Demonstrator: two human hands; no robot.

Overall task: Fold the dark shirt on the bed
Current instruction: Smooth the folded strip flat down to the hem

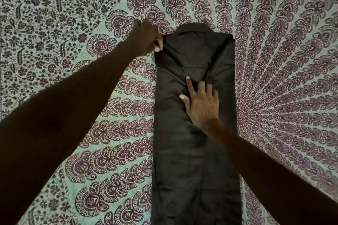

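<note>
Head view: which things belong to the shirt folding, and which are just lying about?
In the job: dark shirt, left hand gripping its upper left corner, right hand pressing its middle.
Lying about: patterned bedspread, merely underneath.

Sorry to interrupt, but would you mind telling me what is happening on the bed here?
A person is folding a dark shirt on a patterned bedspread. It lies as a long narrow strip. The left hand pinches its far left corner, and the right hand presses on its middle with fingers spread.

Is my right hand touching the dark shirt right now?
Touching. The head view shows the right hand spread on the dark shirt, fingertips pressing its middle.
</note>
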